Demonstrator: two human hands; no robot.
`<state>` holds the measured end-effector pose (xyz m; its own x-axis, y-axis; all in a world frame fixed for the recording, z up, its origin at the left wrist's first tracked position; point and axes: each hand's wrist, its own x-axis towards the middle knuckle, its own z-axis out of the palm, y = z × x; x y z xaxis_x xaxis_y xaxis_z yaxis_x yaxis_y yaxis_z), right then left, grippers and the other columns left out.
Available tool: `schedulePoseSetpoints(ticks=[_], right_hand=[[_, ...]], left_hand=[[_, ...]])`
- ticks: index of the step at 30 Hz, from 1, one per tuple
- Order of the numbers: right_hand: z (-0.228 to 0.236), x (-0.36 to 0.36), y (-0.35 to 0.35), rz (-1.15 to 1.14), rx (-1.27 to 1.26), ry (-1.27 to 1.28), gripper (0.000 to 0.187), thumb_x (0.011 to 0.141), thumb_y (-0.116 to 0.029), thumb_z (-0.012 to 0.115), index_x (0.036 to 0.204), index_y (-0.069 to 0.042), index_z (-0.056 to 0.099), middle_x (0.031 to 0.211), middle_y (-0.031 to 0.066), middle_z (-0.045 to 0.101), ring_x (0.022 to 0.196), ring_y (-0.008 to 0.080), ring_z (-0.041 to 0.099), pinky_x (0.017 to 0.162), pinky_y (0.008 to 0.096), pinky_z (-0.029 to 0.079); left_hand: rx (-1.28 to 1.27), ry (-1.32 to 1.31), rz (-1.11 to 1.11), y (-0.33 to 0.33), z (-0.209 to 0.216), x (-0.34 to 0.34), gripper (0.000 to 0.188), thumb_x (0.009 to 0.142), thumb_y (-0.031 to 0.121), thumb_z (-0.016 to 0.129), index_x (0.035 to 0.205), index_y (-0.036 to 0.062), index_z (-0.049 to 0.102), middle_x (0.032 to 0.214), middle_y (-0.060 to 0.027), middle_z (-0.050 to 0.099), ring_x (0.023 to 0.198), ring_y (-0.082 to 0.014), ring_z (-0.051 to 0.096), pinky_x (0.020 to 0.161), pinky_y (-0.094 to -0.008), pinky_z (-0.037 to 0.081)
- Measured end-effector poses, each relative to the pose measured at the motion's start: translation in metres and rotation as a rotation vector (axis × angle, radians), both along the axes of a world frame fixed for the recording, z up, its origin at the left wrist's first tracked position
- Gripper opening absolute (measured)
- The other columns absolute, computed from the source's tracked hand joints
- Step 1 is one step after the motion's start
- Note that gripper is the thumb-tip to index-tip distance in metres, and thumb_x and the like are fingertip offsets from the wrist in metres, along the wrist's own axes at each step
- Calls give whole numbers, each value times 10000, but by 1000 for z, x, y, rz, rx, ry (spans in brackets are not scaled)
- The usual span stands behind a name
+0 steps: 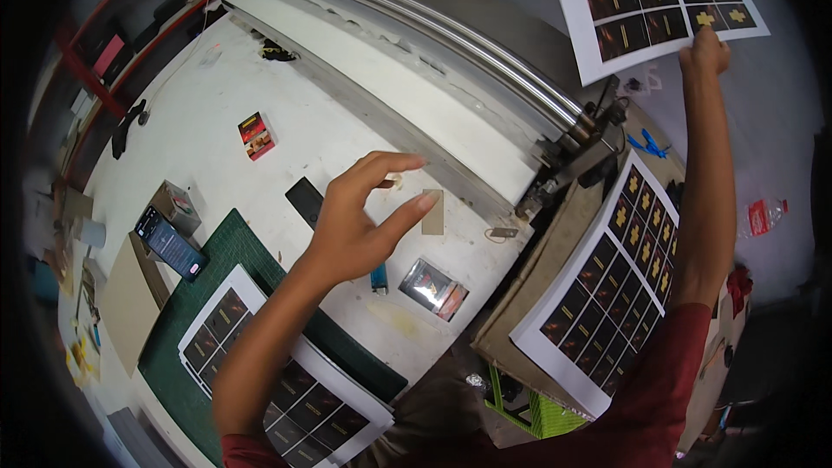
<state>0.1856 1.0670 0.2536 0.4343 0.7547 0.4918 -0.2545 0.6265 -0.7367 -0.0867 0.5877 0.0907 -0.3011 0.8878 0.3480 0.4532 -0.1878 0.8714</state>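
Note:
My right hand [706, 54] stretches out to the far right and grips the lower edge of a printed sheet [633, 22] of dark cards with gold marks. Above the table hovers my left hand [360, 221], thumb and fingers apart with nothing between them. Below its fingertips lie a small beige card [433, 218] and, nearer, a clear-wrapped pack [433, 289]. A blue lighter [379, 279] and a flat black object [303, 201] lie beside the left hand. Under my left forearm, a stack of printed sheets [316, 407] rests on a green cutting mat [165, 368].
Another printed sheet [607, 286] lies on cardboard at right. A machine with long metal rollers [451, 30] spans the table's far side. A lit phone [169, 243] leans against a small box at left. Also about are a red card box [256, 136] and a plastic bottle [764, 217].

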Motion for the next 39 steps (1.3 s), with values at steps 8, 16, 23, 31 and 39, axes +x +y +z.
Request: schedulePoseSetpoints(ticks=[8, 16, 23, 31, 39], right_hand=[[-94, -81, 55, -35, -145, -345, 429, 892, -161, 703, 1229, 56, 550, 1122, 187, 661, 945, 259, 674, 824, 376, 548], [-66, -102, -69, 509, -536, -1599, 554, 969, -447, 674, 1064, 97, 627, 901, 194, 699, 863, 281, 714, 722, 365, 566], [-41, -72, -200, 1, 149, -1257, 478, 906, -412, 740, 965, 59, 680, 724, 152, 644, 619, 300, 615, 635, 421, 523], [-142, -100, -315, 171, 972, -1401, 445, 750, 4, 665, 1194, -23, 646, 1081, 199, 651, 1068, 366, 622, 990, 480, 475], [-12, -119, -487, 467, 1076, -1044, 315, 761, 117, 640, 1047, -6, 686, 1027, 151, 716, 923, 318, 693, 819, 373, 536]], left_hand=[[-197, -439, 207, 98, -28, -12, 409, 919, 316, 745, 1137, -25, 688, 994, -58, 685, 719, -67, 506, 574, -222, 422], [-206, -941, 289, 98, -13, -5, 450, 923, 378, 736, 1162, 7, 647, 943, -13, 657, 629, -66, 413, 535, -202, 318], [13, -1007, 414, -16, 10, 4, 242, 905, 125, 742, 1056, -31, 634, 927, -87, 696, 788, -156, 684, 731, -281, 564], [108, -909, 462, -166, 69, -5, 302, 907, 132, 725, 1132, -42, 624, 960, -102, 711, 815, -166, 703, 761, -285, 578], [477, -285, 911, -387, 91, 6, 593, 1020, 406, 534, 1422, -24, 471, 1449, -235, 460, 1244, -283, 553, 1005, -352, 456]])
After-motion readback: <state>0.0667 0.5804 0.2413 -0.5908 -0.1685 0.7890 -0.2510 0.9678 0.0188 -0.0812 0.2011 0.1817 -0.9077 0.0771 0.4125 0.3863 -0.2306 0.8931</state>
